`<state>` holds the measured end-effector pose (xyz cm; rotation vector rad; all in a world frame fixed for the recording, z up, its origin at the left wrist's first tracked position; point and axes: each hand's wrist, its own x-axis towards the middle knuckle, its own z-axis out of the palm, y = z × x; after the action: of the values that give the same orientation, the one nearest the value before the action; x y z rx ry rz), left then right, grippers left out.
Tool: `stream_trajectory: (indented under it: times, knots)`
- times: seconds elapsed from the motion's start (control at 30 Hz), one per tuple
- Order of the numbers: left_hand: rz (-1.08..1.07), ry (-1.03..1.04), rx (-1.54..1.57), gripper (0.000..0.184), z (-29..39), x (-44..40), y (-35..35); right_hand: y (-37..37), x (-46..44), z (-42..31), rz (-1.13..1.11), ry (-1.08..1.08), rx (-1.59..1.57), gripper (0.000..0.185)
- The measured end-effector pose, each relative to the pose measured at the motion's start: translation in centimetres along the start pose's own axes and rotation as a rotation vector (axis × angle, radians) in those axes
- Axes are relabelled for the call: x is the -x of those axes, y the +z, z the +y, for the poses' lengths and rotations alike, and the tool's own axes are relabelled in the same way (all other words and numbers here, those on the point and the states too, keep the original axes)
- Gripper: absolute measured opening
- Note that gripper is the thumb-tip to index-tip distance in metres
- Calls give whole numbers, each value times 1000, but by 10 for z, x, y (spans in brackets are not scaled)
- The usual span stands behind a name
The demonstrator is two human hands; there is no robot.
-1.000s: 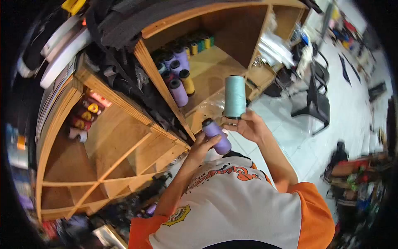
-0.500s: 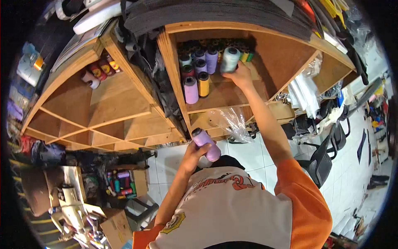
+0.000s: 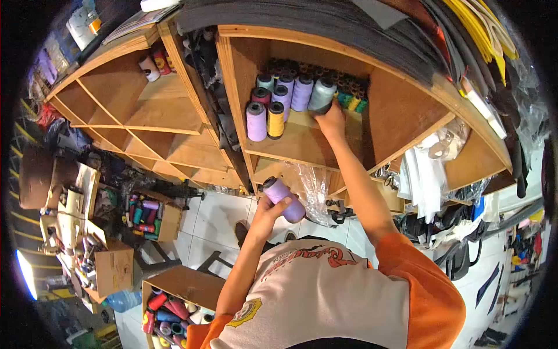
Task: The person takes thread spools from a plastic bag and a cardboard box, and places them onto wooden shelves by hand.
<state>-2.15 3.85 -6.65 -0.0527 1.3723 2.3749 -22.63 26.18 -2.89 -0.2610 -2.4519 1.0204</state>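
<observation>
My left hand [image 3: 267,214] is closed round a purple thread spool [image 3: 285,200], tilted in front of my body below the shelf. Inside the wooden cubby, my right hand [image 3: 331,121] grips the lower part of a pale grey-blue thread spool [image 3: 322,95], which stands upright at the right end of a row. Left of it are a lavender spool [image 3: 301,93], a yellow spool [image 3: 275,120], a light purple spool [image 3: 256,121] and a partly hidden dark red spool [image 3: 261,95]. Small green and yellow spools [image 3: 354,102] sit behind, toward the right.
Another shelf unit [image 3: 133,125] with several compartments is on the left. A cardboard box [image 3: 189,285] of mixed spools stands on the floor at lower left, near a sewing machine [image 3: 72,215]. Clear plastic [image 3: 315,192] hangs under the cubby.
The grey-blue spool has moved down and back into the row with my right hand. My left hand still holds the purple spool. The view has shifted, showing the box of spools below.
</observation>
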Motion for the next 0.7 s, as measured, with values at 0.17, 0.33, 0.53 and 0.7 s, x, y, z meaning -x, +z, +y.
stream_trajectory:
  times: [0.17,0.33,0.53,0.7]
  knots:
    - [62,-17,-100,39,-10,5,7,2,9,11,53,-45,-85,57]
    - [95,73,-308,41,13,-5,21,-58,55,-8,-304,-11,-204,46]
    - [116,353,-607,43,36,-39,57,-113,142,-45,-675,-137,-148,57]
    - [130,412,-914,51,58,-55,90,-119,130,-42,-502,-179,-135,59]
